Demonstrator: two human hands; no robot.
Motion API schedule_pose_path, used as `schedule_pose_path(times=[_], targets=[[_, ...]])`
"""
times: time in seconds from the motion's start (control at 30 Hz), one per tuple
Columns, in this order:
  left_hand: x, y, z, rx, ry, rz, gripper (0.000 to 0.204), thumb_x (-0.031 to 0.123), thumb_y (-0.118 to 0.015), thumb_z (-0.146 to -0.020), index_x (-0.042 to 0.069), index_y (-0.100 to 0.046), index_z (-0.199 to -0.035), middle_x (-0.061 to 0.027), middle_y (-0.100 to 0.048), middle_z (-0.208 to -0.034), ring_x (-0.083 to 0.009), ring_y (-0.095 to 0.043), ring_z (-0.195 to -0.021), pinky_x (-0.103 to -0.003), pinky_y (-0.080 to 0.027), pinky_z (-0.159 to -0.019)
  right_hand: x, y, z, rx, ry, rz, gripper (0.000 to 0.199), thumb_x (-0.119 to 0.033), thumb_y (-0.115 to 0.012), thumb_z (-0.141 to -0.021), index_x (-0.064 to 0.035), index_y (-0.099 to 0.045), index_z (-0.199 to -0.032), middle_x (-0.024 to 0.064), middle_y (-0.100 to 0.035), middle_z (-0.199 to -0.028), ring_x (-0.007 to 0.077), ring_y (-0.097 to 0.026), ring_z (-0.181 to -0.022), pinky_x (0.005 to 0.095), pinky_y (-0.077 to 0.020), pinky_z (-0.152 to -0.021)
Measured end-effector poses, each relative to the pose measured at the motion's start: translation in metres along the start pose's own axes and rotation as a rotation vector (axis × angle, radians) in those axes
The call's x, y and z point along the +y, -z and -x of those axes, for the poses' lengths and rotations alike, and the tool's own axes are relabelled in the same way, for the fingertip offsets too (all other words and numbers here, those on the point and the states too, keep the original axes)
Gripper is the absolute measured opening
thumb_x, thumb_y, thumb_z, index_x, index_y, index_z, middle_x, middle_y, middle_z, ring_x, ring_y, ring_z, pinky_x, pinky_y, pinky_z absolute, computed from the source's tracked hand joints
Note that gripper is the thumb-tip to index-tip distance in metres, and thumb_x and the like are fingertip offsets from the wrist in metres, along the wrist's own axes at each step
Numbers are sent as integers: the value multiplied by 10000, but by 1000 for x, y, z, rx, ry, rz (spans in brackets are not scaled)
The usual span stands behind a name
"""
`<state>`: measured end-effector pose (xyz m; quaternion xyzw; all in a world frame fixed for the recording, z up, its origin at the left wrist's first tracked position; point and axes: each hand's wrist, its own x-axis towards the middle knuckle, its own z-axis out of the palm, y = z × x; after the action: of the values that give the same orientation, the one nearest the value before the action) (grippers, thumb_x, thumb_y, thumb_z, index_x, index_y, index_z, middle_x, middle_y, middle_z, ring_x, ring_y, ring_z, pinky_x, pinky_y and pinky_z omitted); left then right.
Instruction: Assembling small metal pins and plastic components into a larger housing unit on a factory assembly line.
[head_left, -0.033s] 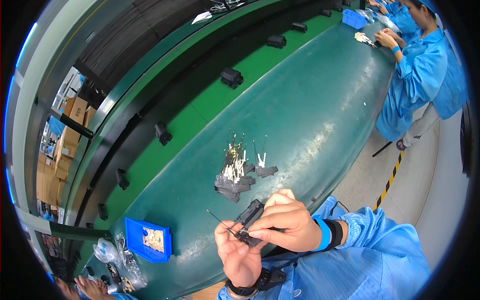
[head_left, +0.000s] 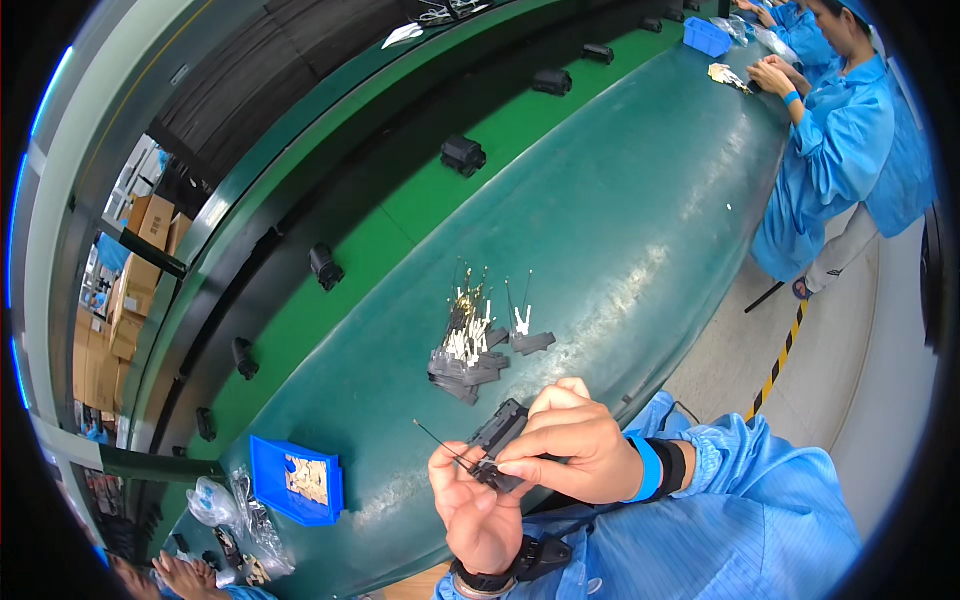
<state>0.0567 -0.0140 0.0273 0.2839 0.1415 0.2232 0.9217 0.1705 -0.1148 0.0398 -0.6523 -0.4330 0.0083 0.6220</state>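
Head view: black housing (head_left: 503, 424) being held at a green bench (head_left: 600, 200)

We are holding the black housing near the bench's close edge, with our left hand (head_left: 478, 515) cupping its lower end and our right hand (head_left: 580, 450) pinching that same end between thumb and fingers. Our fingertips are covering part of it, so we cannot tell what exactly lies beneath them.

Just beyond, a pile of dark grey pieces (head_left: 466, 380) is lying on the bench, with a smaller group (head_left: 535, 343) sitting beside it. To the left, a blue bin (head_left: 268, 470) is holding beige flakes (head_left: 308, 479), and clear bags (head_left: 212, 502) are crowding next to it. A co-worker's hands (head_left: 185, 577) are showing at the lower left; another person in a blue smock (head_left: 845, 145) is working at the far right. Across the bench, a bright green belt (head_left: 395, 225) is carrying spaced black units (head_left: 463, 156).

We are seeing a thin, straight dark rod (head_left: 438, 437) slanting out of the long, boxy, matte housing. Fine wires and flat white strips (head_left: 467, 343) are bristling from the pile. The smooth bench top is reflecting pale light in streaks, while the bags are looking crinkled and glossy.
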Motion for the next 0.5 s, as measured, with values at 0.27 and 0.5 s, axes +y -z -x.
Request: schedule_pose_path(times=[0.27,0.5], targets=[[-1,-6,-1,-6,-38,-65,558,-11,-559,-695,56,-320,-1195,-121,-483,-1094,-269,-564,-986,-457,-566,-771,-1,7,2,-1,3,17,91,-165,-721,-730,-105,-693,-793,-28,-617,-684,147,-490,-686,276,-319,-726],[-5,2,0,2,-116,-154,583,-24,-595,-670,51,-325,-1182,-114,-475,-1071,-260,-567,-964,-387,-571,-654,-3,5,5,-7,-24,-15,52,-178,-678,-757,-145,-697,-792,-76,-649,-752,121,-484,-721,283,-290,-730]])
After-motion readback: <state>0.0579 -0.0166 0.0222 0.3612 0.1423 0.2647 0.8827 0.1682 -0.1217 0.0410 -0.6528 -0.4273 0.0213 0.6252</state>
